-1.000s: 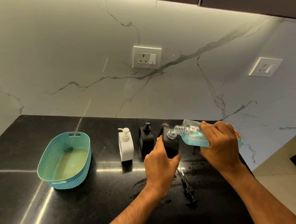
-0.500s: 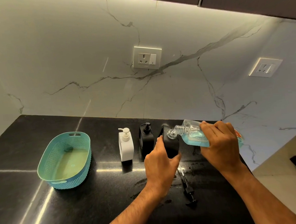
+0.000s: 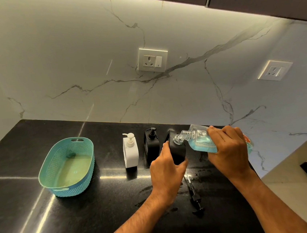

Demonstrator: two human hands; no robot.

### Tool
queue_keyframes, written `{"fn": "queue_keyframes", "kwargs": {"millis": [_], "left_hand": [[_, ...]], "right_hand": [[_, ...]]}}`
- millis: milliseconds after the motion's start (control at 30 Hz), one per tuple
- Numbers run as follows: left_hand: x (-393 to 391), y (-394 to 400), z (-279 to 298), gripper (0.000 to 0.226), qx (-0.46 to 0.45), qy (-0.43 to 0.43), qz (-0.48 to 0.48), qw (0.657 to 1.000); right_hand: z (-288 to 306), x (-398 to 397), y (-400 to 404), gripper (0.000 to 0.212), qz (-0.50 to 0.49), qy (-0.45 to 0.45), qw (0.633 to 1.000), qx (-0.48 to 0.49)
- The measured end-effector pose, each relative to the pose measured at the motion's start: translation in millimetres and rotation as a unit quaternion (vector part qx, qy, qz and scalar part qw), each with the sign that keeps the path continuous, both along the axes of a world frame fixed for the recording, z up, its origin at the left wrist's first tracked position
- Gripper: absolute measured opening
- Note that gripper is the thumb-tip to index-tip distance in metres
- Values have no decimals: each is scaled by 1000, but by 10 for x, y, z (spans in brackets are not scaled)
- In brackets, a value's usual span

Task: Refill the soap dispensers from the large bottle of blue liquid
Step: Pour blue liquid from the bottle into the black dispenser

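Large bottle of blue liquid [image 3: 200,140] lies nearly level in your right hand [image 3: 227,151], fingers wrapped round it, neck pointing left over the open black dispenser [image 3: 177,148]. Your left hand [image 3: 166,172] grips that dispenser on the counter [image 3: 46,222]

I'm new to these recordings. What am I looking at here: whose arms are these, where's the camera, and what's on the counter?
No robot here: a person wears a camera on the head, looking down at their own hands. The left hand grips an open black dispenser. The right hand tilts a clear bottle of blue liquid with its mouth at the dispenser's opening. On the black counter stand a white dispenser and a second black dispenser, both with pumps on. A removed pump and a teal basket lie nearby.
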State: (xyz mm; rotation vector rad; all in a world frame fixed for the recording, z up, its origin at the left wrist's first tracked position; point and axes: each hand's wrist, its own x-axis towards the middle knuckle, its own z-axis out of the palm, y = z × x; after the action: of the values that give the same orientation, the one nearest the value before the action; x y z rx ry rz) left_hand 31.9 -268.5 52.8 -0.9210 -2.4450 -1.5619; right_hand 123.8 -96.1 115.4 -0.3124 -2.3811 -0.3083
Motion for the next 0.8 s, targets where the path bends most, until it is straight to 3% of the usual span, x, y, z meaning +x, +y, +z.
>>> {"fn": "queue_keyframes", "kwargs": {"millis": [800], "left_hand": [[-21,-17,11,67,-9,-7,-5,1000]], "right_hand": [[28,-14,3,67,-1,-6,1000,2]]}}
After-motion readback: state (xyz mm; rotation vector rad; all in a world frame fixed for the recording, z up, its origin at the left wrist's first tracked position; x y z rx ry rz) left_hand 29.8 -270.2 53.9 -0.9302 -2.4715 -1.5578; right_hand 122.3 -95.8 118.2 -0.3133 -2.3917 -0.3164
